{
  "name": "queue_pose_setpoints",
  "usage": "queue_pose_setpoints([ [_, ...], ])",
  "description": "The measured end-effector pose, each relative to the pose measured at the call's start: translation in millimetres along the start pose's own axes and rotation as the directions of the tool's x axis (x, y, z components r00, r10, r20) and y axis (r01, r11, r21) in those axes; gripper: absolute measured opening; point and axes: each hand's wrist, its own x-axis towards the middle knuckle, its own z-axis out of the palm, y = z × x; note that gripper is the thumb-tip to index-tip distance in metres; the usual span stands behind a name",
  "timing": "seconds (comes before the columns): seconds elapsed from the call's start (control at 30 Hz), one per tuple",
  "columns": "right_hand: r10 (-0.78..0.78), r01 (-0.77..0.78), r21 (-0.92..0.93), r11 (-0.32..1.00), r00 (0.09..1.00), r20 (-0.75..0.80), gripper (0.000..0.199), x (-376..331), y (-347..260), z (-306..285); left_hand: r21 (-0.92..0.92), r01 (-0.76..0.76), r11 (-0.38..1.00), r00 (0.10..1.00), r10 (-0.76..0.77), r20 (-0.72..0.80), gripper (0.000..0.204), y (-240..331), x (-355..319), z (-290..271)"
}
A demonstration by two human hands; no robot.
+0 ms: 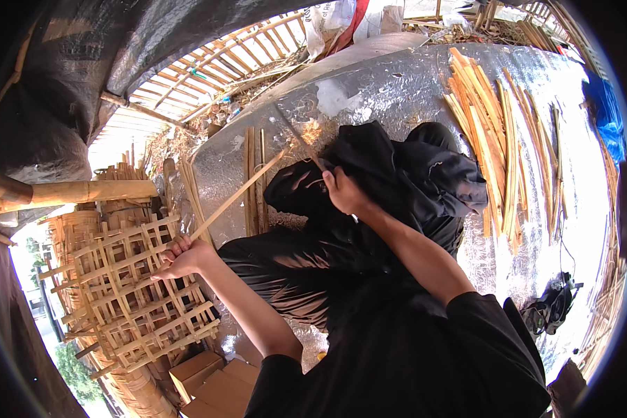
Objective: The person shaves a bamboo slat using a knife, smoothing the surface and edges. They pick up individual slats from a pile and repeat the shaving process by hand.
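My left hand (pixel 182 259) is closed around the near end of a long pale bamboo strip (pixel 240 190). The strip slants up and away to the right, and its far end lies close to a long dark blade. That blade belongs to a knife (pixel 301 138), gripped in my right hand (pixel 344 193) with the tip pointing far left. The handle is hidden inside the fist. Whether blade and strip touch, I cannot tell. Black cloth (pixel 390 164) covers my legs beneath the right hand. Pale shavings (pixel 313 130) lie on the silvery sheet (pixel 411 76) beyond the strip's end.
Several split bamboo strips (pixel 491 132) lie in a bundle at the right; a few more strips (pixel 254 181) lie left of my legs. A woven bamboo lattice (pixel 143 292) stands at the left above cardboard boxes (pixel 216 383). A black bag-like item (pixel 552 304) rests at the right.
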Motion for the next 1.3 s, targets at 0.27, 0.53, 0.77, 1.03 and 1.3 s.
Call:
queue_pose_setpoints([
  [0.27,-0.167,0.200,-0.253,0.947,0.975,0.146,0.034,-34,-34,16,0.068,-0.042,0.997,0.998,0.046,-0.049,0.068,6,-1,-2],
  [0.53,-0.142,0.122,-0.491,0.862,0.990,-0.002,0.040,-10,14,32,-0.013,-0.094,0.996,0.985,0.091,-0.145,0.069,53,65,-28],
  [0.77,0.179,-0.114,-0.243,0.963,0.947,0.268,0.057,-11,-26,-8,-0.146,0.078,0.986,0.954,-0.116,-0.276,0.061,15,110,-99],
  [1.03,0.165,-0.125,-0.153,0.980,0.943,0.288,0.057,-11,-25,-12,0.426,0.468,0.775,0.833,-0.548,0.082,0.022,-10,152,-211],
  [1.3,-0.439,0.430,-0.159,0.889,0.899,-0.019,0.043,-43,-92,-81,0.764,0.492,0.418,0.560,-0.823,0.090,0.038,-15,100,-252],
])
